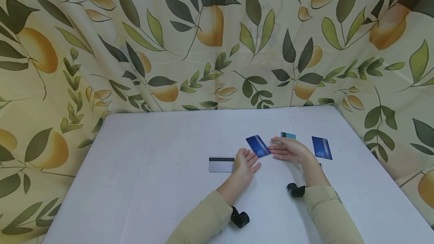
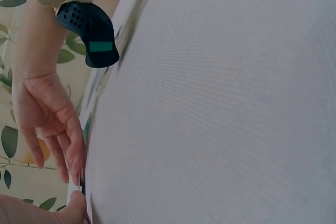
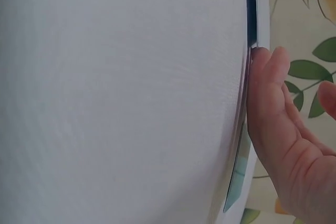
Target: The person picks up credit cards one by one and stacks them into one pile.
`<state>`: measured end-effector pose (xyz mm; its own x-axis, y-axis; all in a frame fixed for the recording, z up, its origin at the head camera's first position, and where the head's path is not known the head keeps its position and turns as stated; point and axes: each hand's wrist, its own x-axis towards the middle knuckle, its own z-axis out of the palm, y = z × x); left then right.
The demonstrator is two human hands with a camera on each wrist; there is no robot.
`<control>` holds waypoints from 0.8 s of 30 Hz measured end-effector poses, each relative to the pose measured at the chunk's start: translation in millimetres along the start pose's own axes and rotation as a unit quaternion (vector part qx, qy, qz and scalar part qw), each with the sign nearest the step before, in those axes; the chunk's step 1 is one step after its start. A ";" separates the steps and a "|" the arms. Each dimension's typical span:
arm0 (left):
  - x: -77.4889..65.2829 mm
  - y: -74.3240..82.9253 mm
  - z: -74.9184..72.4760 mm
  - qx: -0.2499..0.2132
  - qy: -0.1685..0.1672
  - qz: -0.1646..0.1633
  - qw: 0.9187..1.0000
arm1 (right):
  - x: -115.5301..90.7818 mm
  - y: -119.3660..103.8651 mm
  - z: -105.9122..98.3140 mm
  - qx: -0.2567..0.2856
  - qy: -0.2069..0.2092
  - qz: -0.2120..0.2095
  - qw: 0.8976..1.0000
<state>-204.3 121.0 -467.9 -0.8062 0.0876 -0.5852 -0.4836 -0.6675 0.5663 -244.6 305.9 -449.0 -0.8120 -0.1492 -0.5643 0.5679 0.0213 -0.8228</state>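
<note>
A dark blue card (image 1: 256, 143) with a pale stripe lies tilted on the table between the two hands. My left hand (image 1: 245, 164) is palm up at its near edge, fingers loosely bent and holding nothing, and covers the right end of a white card (image 1: 221, 165) with a black stripe. From the other side, the fairly straight fingers of my right hand (image 1: 292, 150) reach the blue card's right corner. In the right wrist view its fingertips are right at the end of the blue card (image 3: 252, 14). A teal card (image 1: 289, 135) is partly hidden behind the right hand.
Another blue card (image 1: 322, 148) lies right of the right hand. A sliver of a further card (image 1: 320, 165) shows beside the right wrist. Black wrist devices (image 1: 240, 218) sit on both forearms. A fruit-patterned curtain (image 1: 217, 59) stands behind the white table (image 1: 152, 183).
</note>
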 end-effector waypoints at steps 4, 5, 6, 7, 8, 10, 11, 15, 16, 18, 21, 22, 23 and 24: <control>-1.6 0.3 2.6 0.001 0.006 0.006 1.000 | -1.9 -1.6 0.6 0.015 -0.002 0.006 1.000; -2.2 0.3 3.6 0.002 0.010 0.008 1.000 | -2.4 -2.1 0.8 0.016 -0.005 0.007 1.000; -2.8 0.3 4.6 0.003 0.014 0.010 1.000 | -2.8 -2.5 0.8 0.016 -0.006 0.009 1.000; -3.4 0.4 5.5 0.005 0.019 0.012 1.000 | -3.1 -2.7 0.8 0.018 -0.008 0.012 1.000; -4.0 0.5 6.3 0.007 0.024 0.013 1.000 | -3.2 -2.9 0.8 0.017 -0.009 0.013 1.000; -4.7 0.6 7.3 0.016 0.032 0.014 0.999 | -3.5 -3.0 0.2 0.008 -0.011 0.016 1.000; -4.8 0.9 7.6 0.020 0.036 0.013 0.999 | -3.6 -3.1 -0.2 0.004 -0.012 0.016 1.000; -3.4 1.8 7.1 0.037 0.035 0.006 0.999 | -4.2 -3.4 -1.8 -0.017 -0.009 0.016 1.000; -3.3 2.4 7.0 0.041 0.032 0.005 0.999 | -4.4 -3.4 -2.1 -0.020 -0.010 0.016 1.000; -3.2 3.5 6.9 0.046 0.028 0.000 0.999 | -4.6 -3.4 -2.2 -0.023 -0.011 0.017 1.000; -3.7 5.5 7.1 0.057 0.022 -0.009 0.998 | -4.9 -2.7 -1.7 -0.022 -0.014 0.017 1.000; -3.9 6.1 7.4 0.060 0.022 -0.011 0.998 | -5.0 -2.3 -1.3 -0.024 -0.015 0.017 0.999; -3.8 6.5 7.5 0.063 0.021 -0.014 0.998 | -4.9 -1.8 -0.9 -0.024 -0.014 0.019 0.999; -3.8 6.8 7.5 0.067 0.019 -0.016 0.997 | -4.7 -1.1 -0.5 -0.026 -0.011 0.020 0.999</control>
<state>-207.1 121.7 -457.5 -0.7770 0.0774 -0.6247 -0.5523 -0.5599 0.6176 -241.5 307.1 -445.5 -0.7857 -0.1692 -0.5950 0.5911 0.0786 -0.8028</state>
